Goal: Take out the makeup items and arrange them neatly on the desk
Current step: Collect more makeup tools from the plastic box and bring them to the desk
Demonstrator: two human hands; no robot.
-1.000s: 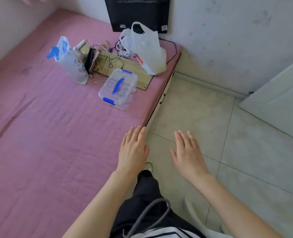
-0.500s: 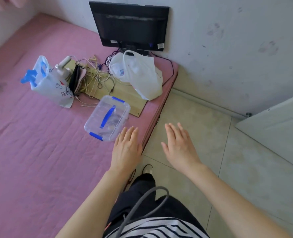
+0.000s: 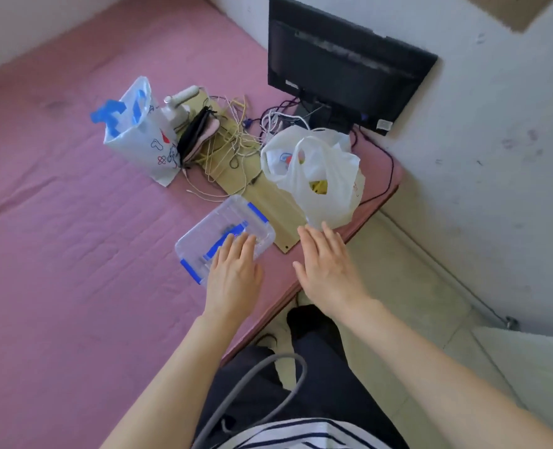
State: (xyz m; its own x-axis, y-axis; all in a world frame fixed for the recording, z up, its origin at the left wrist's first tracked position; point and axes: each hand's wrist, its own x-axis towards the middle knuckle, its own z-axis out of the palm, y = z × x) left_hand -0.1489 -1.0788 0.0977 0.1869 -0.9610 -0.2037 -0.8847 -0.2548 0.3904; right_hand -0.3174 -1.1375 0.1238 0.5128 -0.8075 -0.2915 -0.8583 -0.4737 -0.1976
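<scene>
A clear plastic box with a blue handle and blue clips (image 3: 216,233) lies on the pink mattress (image 3: 74,254) near its right edge. My left hand (image 3: 234,273) is flat, fingers straight, over the near right part of the box lid; I cannot tell whether it touches. My right hand (image 3: 328,267) hovers open to the right of the box, fingertips close to a white plastic bag (image 3: 320,179). What the box holds is blurred.
A wooden board (image 3: 268,202) lies under the white bag and tangled cables (image 3: 229,137). A black monitor (image 3: 346,69) leans on the wall behind. A blue-printed bag (image 3: 139,131), a white device and a dark pouch (image 3: 197,134) stand at the back left. Tiled floor (image 3: 414,286) lies right.
Both hands have moved forward from the mattress edge toward the clear box. The left hand is now over its lid and the right hand nears the white bag. The view has come closer.
</scene>
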